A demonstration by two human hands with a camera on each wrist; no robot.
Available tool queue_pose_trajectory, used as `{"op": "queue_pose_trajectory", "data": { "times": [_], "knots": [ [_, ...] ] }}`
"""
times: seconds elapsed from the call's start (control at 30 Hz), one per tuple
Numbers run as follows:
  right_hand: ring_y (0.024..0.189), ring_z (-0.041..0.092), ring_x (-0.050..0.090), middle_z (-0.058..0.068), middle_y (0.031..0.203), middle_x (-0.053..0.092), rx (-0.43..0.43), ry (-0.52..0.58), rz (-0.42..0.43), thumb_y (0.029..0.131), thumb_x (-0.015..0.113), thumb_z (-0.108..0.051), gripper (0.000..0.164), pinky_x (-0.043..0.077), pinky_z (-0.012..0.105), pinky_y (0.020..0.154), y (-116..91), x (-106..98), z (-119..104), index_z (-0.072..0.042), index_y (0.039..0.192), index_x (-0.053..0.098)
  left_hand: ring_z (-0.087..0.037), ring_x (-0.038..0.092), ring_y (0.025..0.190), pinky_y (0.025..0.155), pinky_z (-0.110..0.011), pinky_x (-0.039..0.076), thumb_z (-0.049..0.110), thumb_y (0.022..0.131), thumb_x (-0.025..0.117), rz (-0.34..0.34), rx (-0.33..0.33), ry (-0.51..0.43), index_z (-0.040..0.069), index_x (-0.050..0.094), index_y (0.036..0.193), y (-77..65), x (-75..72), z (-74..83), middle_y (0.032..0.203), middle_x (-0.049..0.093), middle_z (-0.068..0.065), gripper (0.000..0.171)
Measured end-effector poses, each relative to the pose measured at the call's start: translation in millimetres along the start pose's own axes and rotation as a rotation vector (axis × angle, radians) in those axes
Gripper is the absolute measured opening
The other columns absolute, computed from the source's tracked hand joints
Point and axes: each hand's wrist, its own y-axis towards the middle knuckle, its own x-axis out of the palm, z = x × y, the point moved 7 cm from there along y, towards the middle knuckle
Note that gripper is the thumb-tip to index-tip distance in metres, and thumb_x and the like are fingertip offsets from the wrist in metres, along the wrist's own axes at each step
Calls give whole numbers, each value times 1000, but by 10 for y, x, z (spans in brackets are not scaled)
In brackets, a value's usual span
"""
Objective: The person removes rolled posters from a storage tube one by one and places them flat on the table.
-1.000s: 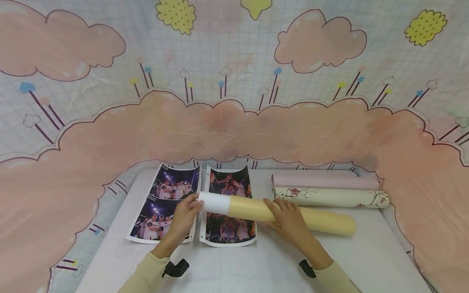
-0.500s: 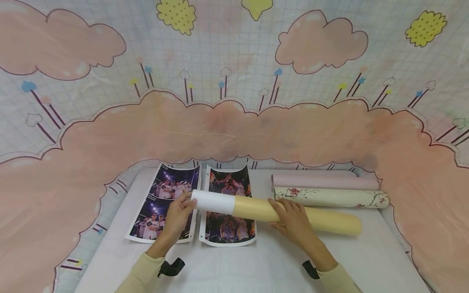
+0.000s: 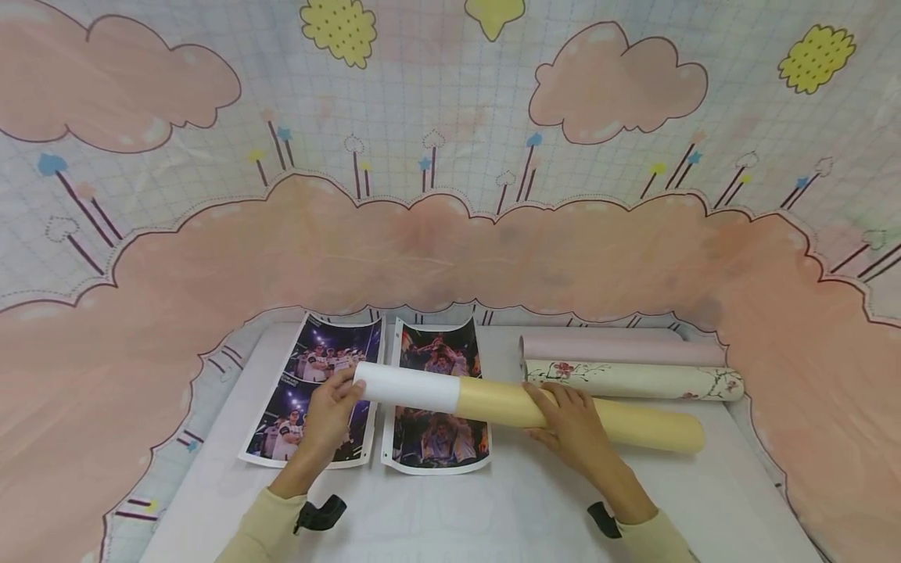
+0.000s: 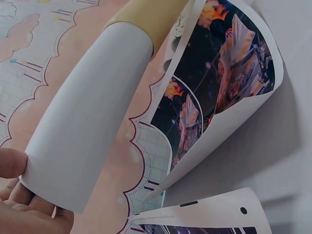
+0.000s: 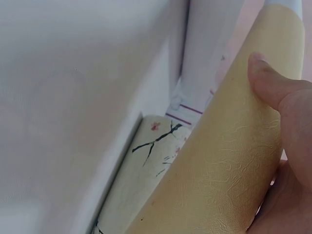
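Note:
A rolled white paper (image 3: 408,388) sticks out of the left end of a yellow embossed wallpaper roll (image 3: 651,427). My left hand (image 3: 331,410) pinches the white roll's outer end, thumb on the near side and fingers at its rim, as the left wrist view shows. Around the yellow roll's middle my right hand (image 3: 573,428) has its grip, the thumb lying along the surface in the right wrist view. Both rolls are held slightly tilted above the table, over a dark photo poster (image 3: 439,438). A second poster (image 3: 285,422) lies behind my left hand, partly covered by it.
A flower-patterned roll (image 3: 633,381) and a pink roll (image 3: 619,349) lie side by side at the back right of the white table (image 3: 450,516). Behind the table hangs a cloud-printed cloth (image 3: 436,250).
My left hand has moved left, so a longer stretch of white paper shows outside the yellow roll. My right hand and the yellow roll have shifted a little to the right.

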Motion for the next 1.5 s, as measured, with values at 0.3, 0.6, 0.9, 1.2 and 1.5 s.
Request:
{"op": "queue_pose_trajectory", "data": {
  "times": [0.3, 0.6, 0.9, 1.2, 1.5],
  "knots": [
    [117, 37, 57, 14, 128, 59, -2, 11, 3, 78, 80, -42, 77, 40, 57, 100, -31, -13, 53, -25, 145, 47, 8, 60, 99, 102, -23, 46, 10, 101, 52, 17, 3, -35, 0, 50, 138, 19, -95, -11, 131, 59, -27, 39],
    [114, 38, 58, 14, 127, 59, 2, 15, 23, 77, 80, -43, 77, 39, 58, 99, -57, -30, 111, -24, 144, 49, 2, 61, 104, 115, -44, 35, 10, 102, 50, 43, 9, -53, -3, 48, 139, 19, -193, -24, 134, 56, -30, 39],
    [112, 38, 58, 14, 125, 59, -14, 25, 58, 75, 82, -41, 77, 39, 58, 97, -89, -78, 153, -23, 143, 51, -13, 60, 118, 114, -44, 36, 11, 103, 49, 44, 37, -24, -5, 46, 140, 17, -261, -24, 134, 56, -29, 41],
    [112, 38, 58, 15, 125, 59, -18, 16, 58, 75, 81, -42, 78, 39, 58, 97, -131, -79, 227, -24, 144, 49, 6, 61, 103, 103, -21, 44, 14, 102, 51, 89, 39, 7, -2, 52, 135, 30, -372, -32, 131, 59, -27, 37],
    [114, 38, 58, 15, 127, 59, -2, 23, 47, 77, 80, -43, 77, 38, 59, 100, -150, -101, 274, -24, 144, 49, 15, 57, 95, 87, -2, 41, 15, 103, 50, 106, 42, -26, -3, 48, 139, 23, -438, 10, 133, 56, -30, 40]
  ]
}}
